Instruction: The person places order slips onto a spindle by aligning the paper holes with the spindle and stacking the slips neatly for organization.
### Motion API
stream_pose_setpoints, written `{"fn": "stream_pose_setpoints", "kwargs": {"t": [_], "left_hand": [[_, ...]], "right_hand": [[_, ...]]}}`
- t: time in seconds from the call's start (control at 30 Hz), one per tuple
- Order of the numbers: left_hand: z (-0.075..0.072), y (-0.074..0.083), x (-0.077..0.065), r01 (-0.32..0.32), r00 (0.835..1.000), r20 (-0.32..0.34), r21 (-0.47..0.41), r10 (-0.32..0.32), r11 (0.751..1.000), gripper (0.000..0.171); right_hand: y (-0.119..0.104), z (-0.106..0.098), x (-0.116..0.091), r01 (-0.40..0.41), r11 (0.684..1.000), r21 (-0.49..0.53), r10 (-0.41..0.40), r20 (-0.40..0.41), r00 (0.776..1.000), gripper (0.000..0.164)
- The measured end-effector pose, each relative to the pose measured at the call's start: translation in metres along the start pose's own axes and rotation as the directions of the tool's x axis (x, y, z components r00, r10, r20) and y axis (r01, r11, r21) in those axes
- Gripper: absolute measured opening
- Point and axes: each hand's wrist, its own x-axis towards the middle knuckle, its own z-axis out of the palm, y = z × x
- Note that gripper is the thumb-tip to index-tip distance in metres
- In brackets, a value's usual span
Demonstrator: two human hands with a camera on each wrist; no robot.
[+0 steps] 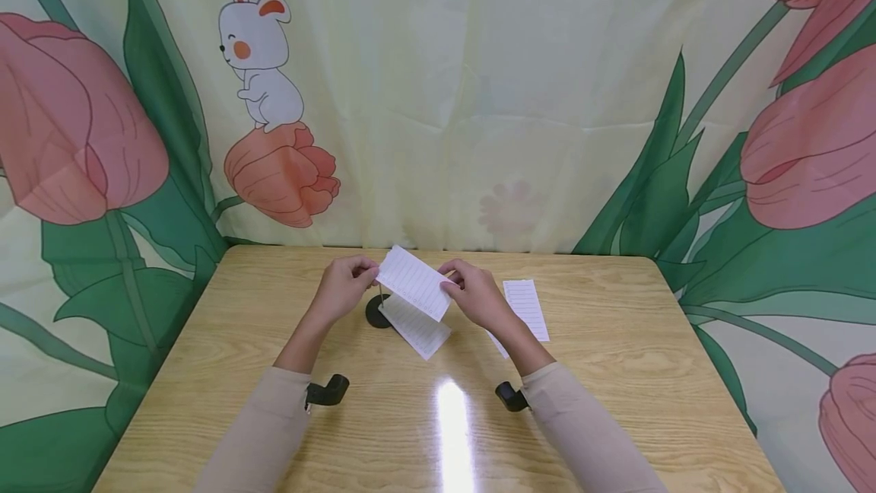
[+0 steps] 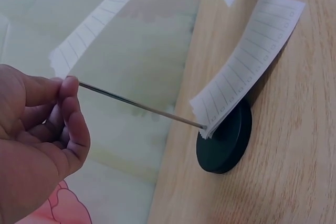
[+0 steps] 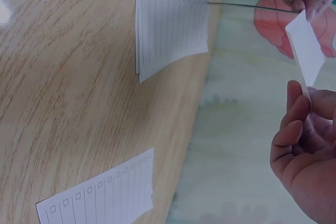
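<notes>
A lined paper sheet [image 1: 414, 280] is stretched between the two hands. My left hand [image 1: 344, 285] pinches its left corner at the upper tip of a thin metal rod [image 2: 139, 106], while my right hand [image 1: 475, 295] pinches the opposite end between thumb and fingers. The rod rises from a round black base [image 2: 223, 153], forming a paper spike. Low on that rod, just above the base, several checklist sheets [image 2: 247, 59] are threaded by one corner and jut out to the side. Whether the tip has pierced the held sheet is hidden by the left fingers.
On the wooden table [image 1: 616, 402], right of the spike, lies a loose lined sheet [image 1: 525, 309]; part of another shows beneath the right forearm. A printed curtain [image 1: 424, 97] hangs behind the table's back edge. Black wrist mounts [image 1: 328, 390] stick out inward from the sleeves.
</notes>
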Motion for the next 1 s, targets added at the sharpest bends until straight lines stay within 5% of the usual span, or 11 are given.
{"fn": "stream_pose_setpoints", "kwargs": {"t": [1.0], "left_hand": [[0.0007, 0.0038, 0.0020, 0.075, 0.997, 0.009, -0.014, -0.075, 0.997, 0.018]], "right_hand": [[0.0067, 0.0092, 0.0010, -0.029, 0.999, -0.019, 0.030, 0.053, 0.998, 0.018]]}}
